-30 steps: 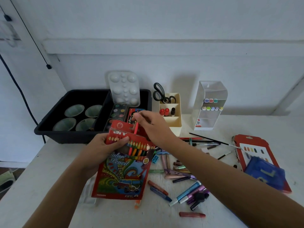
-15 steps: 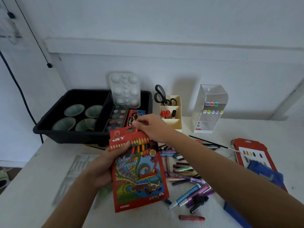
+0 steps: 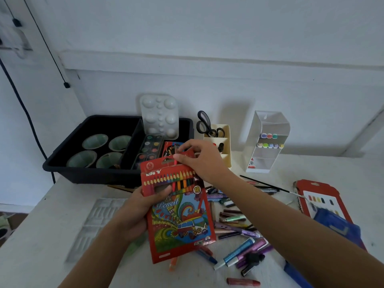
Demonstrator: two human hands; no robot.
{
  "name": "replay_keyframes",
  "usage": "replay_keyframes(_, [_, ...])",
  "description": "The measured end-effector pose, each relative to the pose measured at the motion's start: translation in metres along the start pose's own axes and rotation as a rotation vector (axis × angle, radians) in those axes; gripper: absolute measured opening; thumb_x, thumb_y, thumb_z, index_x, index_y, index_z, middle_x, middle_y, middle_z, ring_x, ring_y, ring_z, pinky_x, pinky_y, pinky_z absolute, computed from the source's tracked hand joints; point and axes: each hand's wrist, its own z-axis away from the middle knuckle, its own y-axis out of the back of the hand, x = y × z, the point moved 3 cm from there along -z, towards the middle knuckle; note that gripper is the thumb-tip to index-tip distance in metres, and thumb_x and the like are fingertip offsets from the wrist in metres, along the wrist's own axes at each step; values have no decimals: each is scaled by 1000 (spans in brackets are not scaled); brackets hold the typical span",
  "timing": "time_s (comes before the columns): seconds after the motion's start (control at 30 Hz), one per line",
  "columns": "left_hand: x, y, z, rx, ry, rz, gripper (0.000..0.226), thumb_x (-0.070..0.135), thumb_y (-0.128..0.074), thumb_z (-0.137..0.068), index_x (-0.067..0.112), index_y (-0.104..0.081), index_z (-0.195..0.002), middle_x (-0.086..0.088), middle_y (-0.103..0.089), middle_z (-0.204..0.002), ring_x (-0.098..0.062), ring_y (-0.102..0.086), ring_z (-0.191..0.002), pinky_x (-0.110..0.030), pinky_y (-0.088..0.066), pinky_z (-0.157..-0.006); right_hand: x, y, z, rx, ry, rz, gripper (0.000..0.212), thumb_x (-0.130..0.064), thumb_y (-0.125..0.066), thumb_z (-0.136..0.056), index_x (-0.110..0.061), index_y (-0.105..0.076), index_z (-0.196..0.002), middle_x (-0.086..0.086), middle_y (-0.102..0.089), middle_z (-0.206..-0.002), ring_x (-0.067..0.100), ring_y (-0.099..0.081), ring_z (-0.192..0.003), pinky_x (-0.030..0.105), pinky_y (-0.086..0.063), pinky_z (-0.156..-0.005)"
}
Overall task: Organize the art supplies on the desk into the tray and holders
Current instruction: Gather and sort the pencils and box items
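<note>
My left hand [image 3: 136,213] grips a red box of colour pencils [image 3: 180,217] from its left side and holds it upright above the desk. At the box's open top flap my right hand [image 3: 202,160] pinches a red pencil [image 3: 175,163] that stands in the opening. Behind the box sits the black tray [image 3: 62,161], which holds several green cups [image 3: 95,141], a watercolour set [image 3: 149,151] and a white palette [image 3: 160,116]. A cream holder [image 3: 225,140] with scissors [image 3: 204,124] and a clear marker holder [image 3: 266,142] stand at the back.
Loose pens, crayons and glitter tubes [image 3: 239,227] lie scattered on the desk under my right forearm. A thin paintbrush [image 3: 268,185] lies beyond them. A red paint pack [image 3: 320,199] and a blue pouch [image 3: 336,229] lie at the right. A clear plastic insert [image 3: 97,223] lies at the left.
Both hands lifted the pencil box off the desk and turned it more upright. My right hand stays at the top flap with the red pencil pushed further into the box.
</note>
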Motion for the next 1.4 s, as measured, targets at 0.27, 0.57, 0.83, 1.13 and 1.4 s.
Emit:
replay_keyframes(0.27, [-3, -8, 9, -1, 48, -31, 41, 29, -62, -91, 13, -57, -128, -17, -74, -115, -37, -72, -104, -51, -58, -85, 18, -2, 6, 21, -77, -17, 16, -34, -76, -86, -22, -67, -90, -10, -67, -92, 10, -65, -89, 35, -59, -81])
replay_keyframes(0.57, [2, -8, 7, 76, -116, -147, 37, 33, -63, -92, 41, -51, -127, -12, -76, -107, -38, -75, -96, -52, -62, -77, 15, -6, 13, -35, 1, 56, 12, -31, -67, -94, -28, -72, -104, -6, -68, -98, 8, -62, -90, 35, -58, -79])
replay_keyframes(0.83, [10, -11, 6, 59, -155, -222, 32, 30, -61, -95, 42, -52, -124, -10, -77, -105, -35, -75, -94, -51, -61, -78, 8, -10, 18, 183, 196, 251, 19, -49, -70, -86, -33, -75, -96, -11, -54, -100, 12, -48, -102, 39, -41, -92])
replay_keyframes(1.13, [10, -14, 6, 45, -152, -223, 28, 30, -60, -95, 42, -54, -119, -10, -77, -103, -36, -75, -93, -50, -62, -75, 13, -9, 12, -88, 1, 33, 34, -58, -64, -88, -27, -78, -82, -15, -54, -103, 10, -51, -109, 44, -50, -95])
replay_keyframes(1.4, [6, -31, -15, 21, -123, -155, 25, 28, -61, -97, 29, -57, -122, -15, -76, -107, -36, -75, -92, -46, -64, -71, 71, 63, 46, 304, -68, 92, 8, -28, -59, -99, -22, -64, -97, -8, -64, -89, 2, -59, -83, 8, -42, -68])
